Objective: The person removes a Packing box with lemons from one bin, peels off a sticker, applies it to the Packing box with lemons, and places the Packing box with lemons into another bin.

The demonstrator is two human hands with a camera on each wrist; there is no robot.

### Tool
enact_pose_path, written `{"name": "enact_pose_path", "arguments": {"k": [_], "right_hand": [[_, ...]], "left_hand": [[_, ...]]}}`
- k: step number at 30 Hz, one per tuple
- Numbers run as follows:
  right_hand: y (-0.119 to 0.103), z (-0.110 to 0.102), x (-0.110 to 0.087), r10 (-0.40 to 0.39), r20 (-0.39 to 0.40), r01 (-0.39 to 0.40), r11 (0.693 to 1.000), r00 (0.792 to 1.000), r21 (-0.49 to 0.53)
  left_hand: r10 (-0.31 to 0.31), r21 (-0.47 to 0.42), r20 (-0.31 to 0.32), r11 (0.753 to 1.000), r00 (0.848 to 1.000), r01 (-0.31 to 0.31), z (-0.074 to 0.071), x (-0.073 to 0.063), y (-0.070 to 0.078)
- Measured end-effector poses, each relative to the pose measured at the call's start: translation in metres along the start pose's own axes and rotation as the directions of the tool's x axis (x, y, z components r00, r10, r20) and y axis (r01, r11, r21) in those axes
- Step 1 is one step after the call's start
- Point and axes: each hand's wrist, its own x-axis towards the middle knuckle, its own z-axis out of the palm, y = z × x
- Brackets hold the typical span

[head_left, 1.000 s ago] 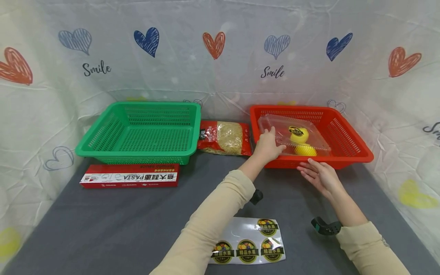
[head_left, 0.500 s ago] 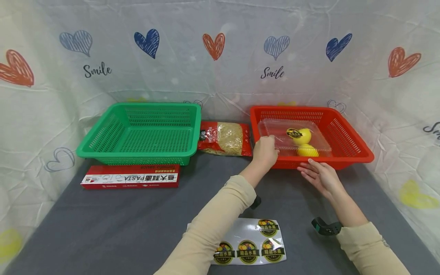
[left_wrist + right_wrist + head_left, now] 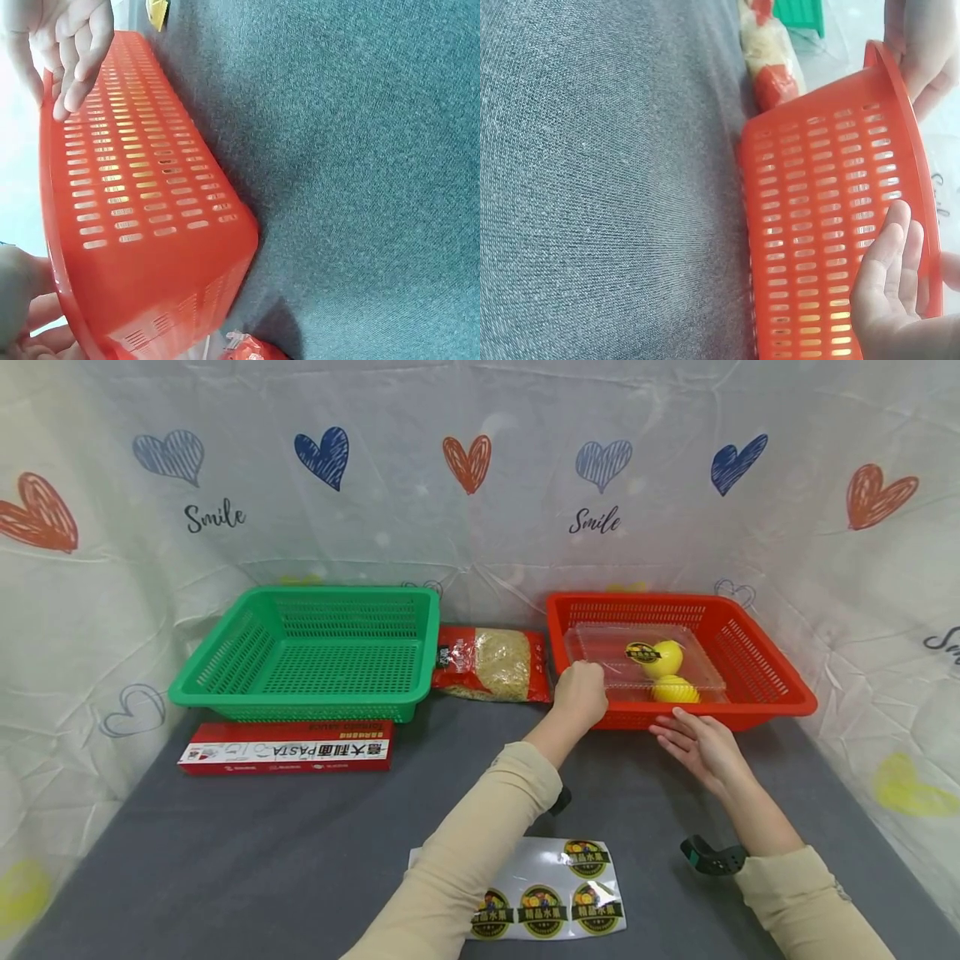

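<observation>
A clear plastic fruit box (image 3: pixel 626 672) lies in the red basket (image 3: pixel 757 685), its lid down. Two yellow fruits (image 3: pixel 667 657) sit at its right part, one in foam netting, and a round sticker (image 3: pixel 642 652) is on the lid. At the near left corner my left hand (image 3: pixel 581 695) curls over the basket rim and appears to pinch the box's edge; the contact is hidden. My right hand (image 3: pixel 705 750) is at the basket's front, relaxed fingers beside the outer wall. Its thumb (image 3: pixel 951 270) lies over the rim in the right wrist view.
A green basket (image 3: pixel 300 700) stands at the left, a red pasta box (image 3: pixel 285 748) in front of it. Between the baskets lies a red noodle bag (image 3: pixel 498 664). A sheet of round stickers (image 3: pixel 543 872) lies near the front, partly under my left sleeve (image 3: pixel 457 852).
My left hand has drawn back from the lid's top to the near left corner, its fingers now curled. The tilted lid has come down flatter. My right hand has stayed put.
</observation>
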Motion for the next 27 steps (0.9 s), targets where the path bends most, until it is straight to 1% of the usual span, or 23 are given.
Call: {"name": "enact_pose_path", "arguments": {"k": [5, 8, 13, 16, 18, 20, 22, 25, 27], "right_hand": [[0.000, -0.001, 0.000, -0.005, 0.011, 0.005, 1.000, 1.000, 0.007], [0.000, -0.001, 0.000, -0.003, 0.015, 0.003, 1.000, 1.000, 0.008], [-0.001, 0.000, 0.000, -0.001, 0.011, 0.000, 1.000, 1.000, 0.016], [-0.001, 0.000, 0.000, 0.007, 0.006, -0.007, 1.000, 1.000, 0.024], [-0.002, 0.000, 0.000, 0.019, 0.002, -0.019, 1.000, 1.000, 0.020], [-0.002, 0.000, 0.000, 0.031, 0.004, -0.031, 1.000, 1.000, -0.004], [-0.002, 0.001, 0.001, 0.045, 0.010, -0.044, 0.998, 0.999, -0.034], [-0.002, 0.000, 0.001, 0.059, 0.028, -0.056, 0.994, 0.998, -0.099], [-0.002, 0.001, 0.001, 0.063, 0.045, -0.056, 0.987, 0.997, -0.150]], "left_hand": [[-0.008, -0.003, 0.016, 1.000, 1.000, 0.008, 0.001, 0.001, 0.001], [-0.012, -0.016, 0.012, 1.000, 1.000, 0.012, 0.001, 0.001, 0.001], [0.009, -0.044, -0.033, 0.999, 0.999, -0.010, 0.003, 0.001, -0.002], [0.040, -0.086, -0.062, 0.995, 0.997, -0.046, 0.004, 0.001, -0.005], [0.062, -0.140, -0.078, 0.987, 0.995, -0.073, 0.005, 0.000, -0.008], [0.080, -0.207, -0.093, 0.973, 0.992, -0.098, 0.006, -0.001, -0.012], [0.107, -0.249, -0.116, 0.959, 0.988, -0.133, 0.006, -0.002, -0.016], [0.137, -0.295, -0.141, 0.940, 0.980, -0.174, 0.003, -0.005, -0.021], [0.156, -0.308, -0.151, 0.931, 0.976, -0.196, 0.001, -0.008, -0.024]]}}
